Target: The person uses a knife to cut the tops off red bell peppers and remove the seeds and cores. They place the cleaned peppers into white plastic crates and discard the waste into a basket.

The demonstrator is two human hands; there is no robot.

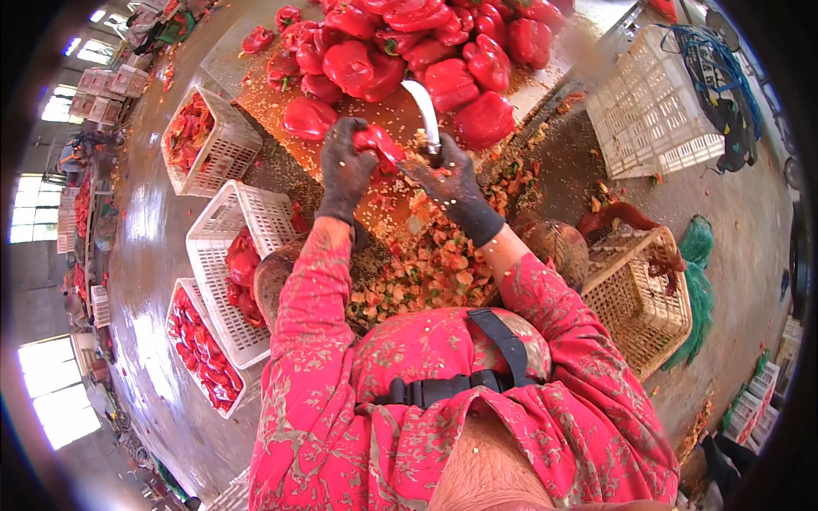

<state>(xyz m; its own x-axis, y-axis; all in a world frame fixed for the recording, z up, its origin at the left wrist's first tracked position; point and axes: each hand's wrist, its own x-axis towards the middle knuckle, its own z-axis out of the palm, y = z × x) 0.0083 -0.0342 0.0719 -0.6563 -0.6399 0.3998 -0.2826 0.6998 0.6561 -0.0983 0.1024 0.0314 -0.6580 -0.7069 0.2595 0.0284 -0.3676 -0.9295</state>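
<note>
My left hand [347,167], in a dark glove, grips a red bell pepper [382,148] over the near end of the table. Beside it my gloved right hand [448,182] holds a curved knife [423,108], its blade pointing away from me. Bits of pepper core and seeds cling to the right glove. Past my hands a heap of whole red bell peppers [409,38] covers the seed-strewn orange board [300,144]. One pepper [309,119] lies just beyond my left hand, another [484,120] beyond the blade. Part of the held pepper is hidden by my fingers.
Pepper cores and seeds [428,268] are piled below my hands. On the left stand white plastic crates [275,214] with red pepper pieces. A crate [639,306] and green netting [693,287] lie to the right, with another white crate [652,108] farther off.
</note>
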